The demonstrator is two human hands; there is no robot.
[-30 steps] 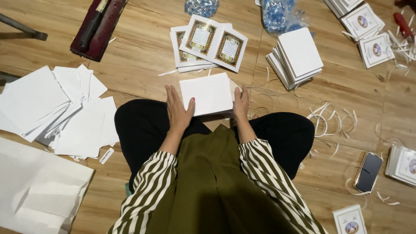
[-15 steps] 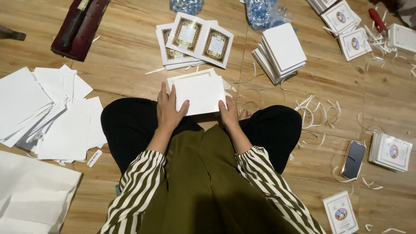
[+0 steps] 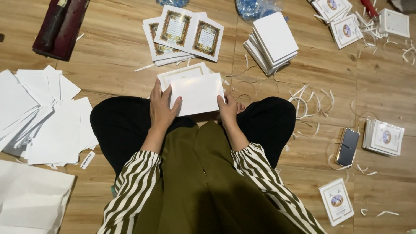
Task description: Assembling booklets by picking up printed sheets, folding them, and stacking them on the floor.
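Head view | left hand (image 3: 162, 108) and right hand (image 3: 227, 110) each gripping an edge of white card (image 3: 197, 93), at 12 o'clock from lap, over bordered card (image 3: 182, 71) | square edges evenly (thumbs light) before pressing flat

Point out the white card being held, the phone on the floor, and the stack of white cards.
white card (image 3: 197, 93), head view, its blank face.
phone (image 3: 347, 147), head view, middle of its dark screen.
stack of white cards (image 3: 274, 37), head view, top card's face.
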